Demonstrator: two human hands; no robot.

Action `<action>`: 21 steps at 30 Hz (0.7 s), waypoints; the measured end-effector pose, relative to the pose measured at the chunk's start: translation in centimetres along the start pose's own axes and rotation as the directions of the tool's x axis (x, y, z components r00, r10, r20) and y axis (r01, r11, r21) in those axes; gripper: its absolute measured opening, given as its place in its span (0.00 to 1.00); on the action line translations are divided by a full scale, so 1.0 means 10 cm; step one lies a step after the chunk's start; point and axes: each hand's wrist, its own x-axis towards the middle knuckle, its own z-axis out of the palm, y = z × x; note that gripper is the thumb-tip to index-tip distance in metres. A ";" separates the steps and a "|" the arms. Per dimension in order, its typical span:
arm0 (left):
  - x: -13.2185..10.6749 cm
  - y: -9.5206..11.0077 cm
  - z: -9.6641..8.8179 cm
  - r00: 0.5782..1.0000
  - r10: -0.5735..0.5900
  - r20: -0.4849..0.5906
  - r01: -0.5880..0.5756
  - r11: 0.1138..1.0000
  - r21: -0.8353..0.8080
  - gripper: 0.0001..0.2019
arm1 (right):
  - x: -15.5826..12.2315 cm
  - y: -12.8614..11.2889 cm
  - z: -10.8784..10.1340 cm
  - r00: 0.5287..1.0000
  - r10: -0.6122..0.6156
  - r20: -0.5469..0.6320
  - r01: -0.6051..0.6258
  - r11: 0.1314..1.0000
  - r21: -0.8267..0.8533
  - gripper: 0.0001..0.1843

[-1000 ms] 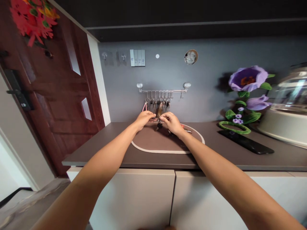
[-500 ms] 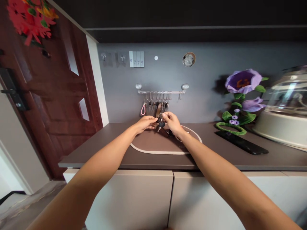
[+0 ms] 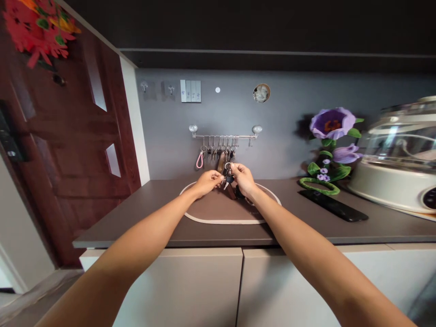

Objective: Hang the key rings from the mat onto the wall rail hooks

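A bunch of keys [image 3: 229, 180] on a metal ring hangs in front of my right hand [image 3: 244, 180], whose thumb and finger pinch the ring. My left hand [image 3: 207, 182] is closed too, its fingertips on a key at the left side of that bunch. Behind the hands, a clear hook rail [image 3: 225, 136] on the grey wall carries several keys on rings and a pink strap loop [image 3: 199, 160]. Below lies a brown mat [image 3: 218, 215] with a pale rim; dark items on it are partly hidden by my right hand.
Right on the counter [image 3: 136, 213] are a black phone-like slab [image 3: 334, 205], a purple knitted flower [image 3: 332, 123] and a white appliance with a clear cover [image 3: 391, 181]. A dark red door [image 3: 78, 159] stands left. A dark shelf [image 3: 238, 27] overhangs the counter.
My view has shifted slightly. My left fingertips have moved a little lower along the bunch, and its ring and keys show more plainly. The right hand still pinches the ring.
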 end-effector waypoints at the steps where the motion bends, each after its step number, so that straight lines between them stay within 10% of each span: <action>1: 0.00 -0.01 0.01 1.000 0.026 -0.005 -0.026 0.999 0.027 0.12 | 0.00 -0.01 0.00 1.000 0.007 -0.003 -0.007 1.000 0.003 0.19; 21: -0.04 -0.02 -0.05 0.975 0.216 0.047 -0.211 0.841 0.498 0.11 | 0.26 -0.27 -0.07 0.979 -0.048 -0.198 0.037 0.998 -0.059 0.21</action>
